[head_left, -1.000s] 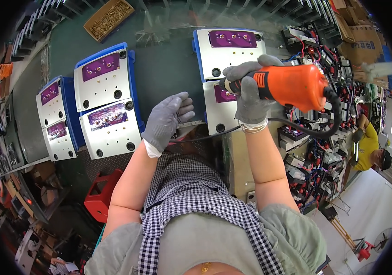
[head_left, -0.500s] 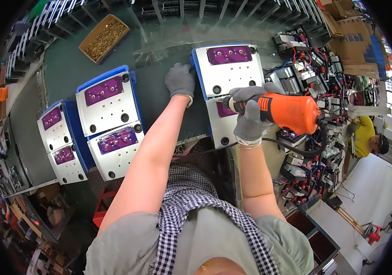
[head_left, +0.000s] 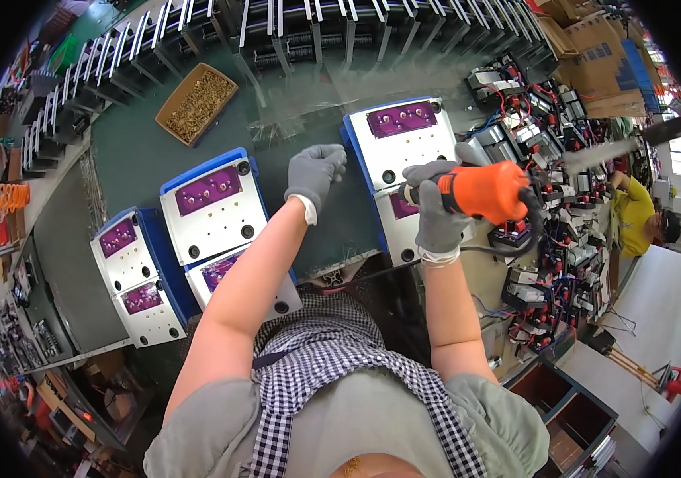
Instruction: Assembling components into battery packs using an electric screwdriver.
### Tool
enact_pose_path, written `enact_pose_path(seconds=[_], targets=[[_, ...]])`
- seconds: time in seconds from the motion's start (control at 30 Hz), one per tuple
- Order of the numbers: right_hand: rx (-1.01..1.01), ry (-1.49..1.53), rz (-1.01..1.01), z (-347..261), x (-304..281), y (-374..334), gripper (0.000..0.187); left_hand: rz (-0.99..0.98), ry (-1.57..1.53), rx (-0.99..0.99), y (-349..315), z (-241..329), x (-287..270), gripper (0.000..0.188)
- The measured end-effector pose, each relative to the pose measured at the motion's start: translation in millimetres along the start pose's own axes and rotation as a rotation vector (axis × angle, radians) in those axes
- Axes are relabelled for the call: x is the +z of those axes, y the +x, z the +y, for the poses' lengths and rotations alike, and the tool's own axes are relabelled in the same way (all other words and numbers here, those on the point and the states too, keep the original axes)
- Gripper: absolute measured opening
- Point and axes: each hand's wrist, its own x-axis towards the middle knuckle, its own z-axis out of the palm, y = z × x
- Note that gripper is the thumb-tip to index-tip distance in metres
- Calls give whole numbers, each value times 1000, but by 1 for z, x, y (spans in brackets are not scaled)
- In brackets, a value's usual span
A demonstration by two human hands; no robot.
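My right hand (head_left: pixel 441 221), in a grey glove, grips an orange corded power screwdriver (head_left: pixel 490 192) lying level. Its tip points left over a stacked pair of blue units with white front panels, above the lower panel (head_left: pixel 396 233). The upper white panel (head_left: pixel 404 151) has a purple circuit board (head_left: pixel 402 119) at its far end. Left of this pair, my gloved left hand (head_left: pixel 314 173) hovers over the green table with its fingers curled and pinched together. Whatever they hold, if anything, is too small to make out.
At left stand more blue units with white panels (head_left: pixel 213 209) and purple boards. A cardboard box (head_left: pixel 172 133) of small brass-coloured parts sits farther back. Metal frames (head_left: pixel 317 48) line the far edge. Wired black-and-grey assemblies (head_left: pixel 516 135) crowd the right, beyond which a person in yellow (head_left: pixel 635 219) is present.
My left hand has drawn back toward me and its fingers have curled together. The screwdriver stays in my right hand over the lower panel. The whole view has shifted a little.
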Motion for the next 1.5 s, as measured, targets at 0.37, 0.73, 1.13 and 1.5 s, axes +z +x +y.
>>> enact_pose_path(seconds=[0.37,0.73,1.13,1.5], targets=[[-162,432,-189,-68,21,62,76,-417,-496,-197,-60,34,19,35],[-61,490,-281,-50,-21,104,87,-311,-579,-178,-46,37,73,34],[-6,504,-345,-49,-39,128,92,-223,-588,-189,-31,44,104,39],[-102,416,-216,-42,-52,136,79,-109,-245,181,-17,28,110,38]])
